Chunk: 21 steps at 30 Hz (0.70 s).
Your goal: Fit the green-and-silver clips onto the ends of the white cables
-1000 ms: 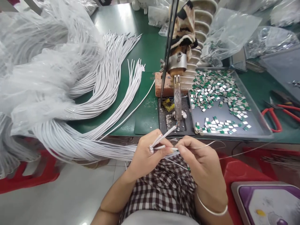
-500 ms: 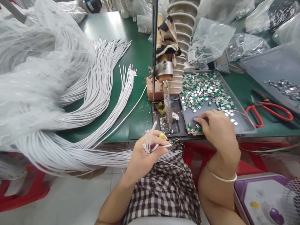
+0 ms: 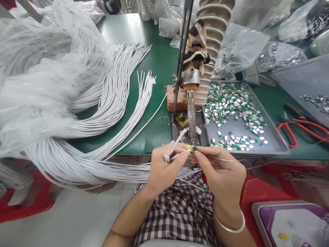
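Observation:
Several white cables (image 3: 170, 151) stick up out of my left hand (image 3: 164, 168), which is closed around them. A yellow cover sits on one of its fingertips. My right hand (image 3: 221, 169) pinches a small green circuit board (image 3: 194, 148) against the left fingertips, just below the soldering iron tip. A thin solder wire (image 3: 228, 160) runs from the right hand. The soldering iron (image 3: 191, 116) hangs clamped, pointing down over a dark tray (image 3: 203, 135) with solder bits and a yellow sponge (image 3: 181, 120). Exactly how cable and board meet is hidden by the fingers.
Bundles of white cables (image 3: 110, 113) lie at the left under clear plastic. A grey tray (image 3: 276, 144) of small green boards stands at the right, beside red-handled pliers (image 3: 290, 132). A ribbed duct (image 3: 214, 31) and a brick (image 3: 174, 97) stand behind the iron.
My right hand has moved left from the tray of boards to my left fingertips, bringing a small circuit board. The left hand still holds the cables. The view has shifted slightly.

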Each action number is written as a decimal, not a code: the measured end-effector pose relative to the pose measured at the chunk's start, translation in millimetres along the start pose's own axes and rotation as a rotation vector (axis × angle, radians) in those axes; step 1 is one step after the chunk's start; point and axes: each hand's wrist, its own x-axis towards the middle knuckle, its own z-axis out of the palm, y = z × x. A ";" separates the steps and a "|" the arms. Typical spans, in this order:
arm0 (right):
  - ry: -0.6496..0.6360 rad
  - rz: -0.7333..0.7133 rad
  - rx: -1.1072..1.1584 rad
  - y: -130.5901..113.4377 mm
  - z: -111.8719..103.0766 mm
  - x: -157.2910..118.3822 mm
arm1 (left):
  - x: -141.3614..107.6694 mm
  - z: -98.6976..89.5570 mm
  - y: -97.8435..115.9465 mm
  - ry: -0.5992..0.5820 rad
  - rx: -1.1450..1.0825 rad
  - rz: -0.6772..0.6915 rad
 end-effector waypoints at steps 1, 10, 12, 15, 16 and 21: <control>0.013 -0.014 0.003 0.7 1.8 -0.5 | 0.5 0.3 0.4 0.012 0.008 0.003; 0.075 -0.098 -0.074 -1.3 6.7 -2.8 | 1.9 -0.1 6.1 0.012 0.003 0.008; 0.062 -0.165 -0.192 -0.4 4.2 -2.8 | 2.7 0.5 8.4 0.021 0.016 0.017; 0.137 -0.252 -0.340 0.1 0.9 -2.3 | 2.7 0.9 12.2 0.032 0.019 0.031; 0.169 -0.296 -0.345 -0.6 0.3 -2.1 | 2.5 0.8 13.3 0.035 0.018 0.036; 0.121 -0.523 -0.369 -10.0 -0.5 0.0 | 4.9 -0.6 16.6 0.033 0.029 0.050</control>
